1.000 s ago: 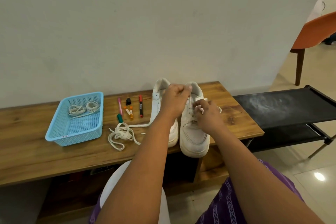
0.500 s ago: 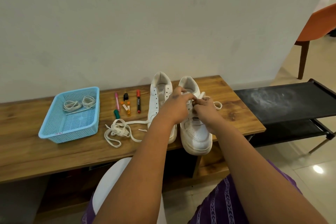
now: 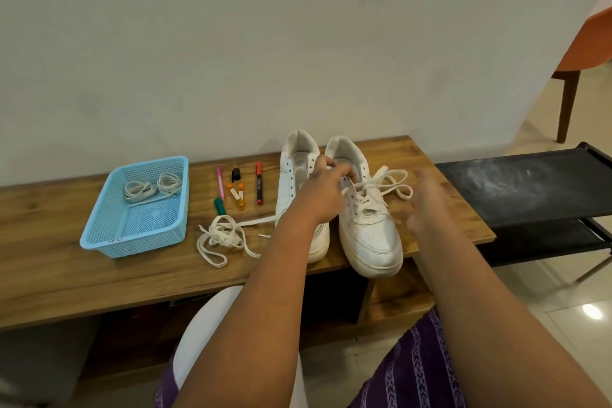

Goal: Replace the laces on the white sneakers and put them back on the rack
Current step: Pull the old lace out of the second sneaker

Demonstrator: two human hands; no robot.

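Unlacing step: left hand (image 3: 323, 194) pinches the flat white lace (image 3: 381, 184) on the right white leather sneaker (image 3: 366, 225); right hand (image 3: 430, 205), at its 3 o'clock, blurred, fingers apparently loose. Next, pull it free.

I am seated in what looks like a home's entry or living area: a low wooden bench (image 3: 82, 275) set against a plain painted wall (image 3: 231, 43) fills the frame's middle, a black fabric shoe rack (image 3: 530, 185) stands at right on glossy floor tiles (image 3: 563, 301), and an orange chair (image 3: 589, 43) edges in at upper right.
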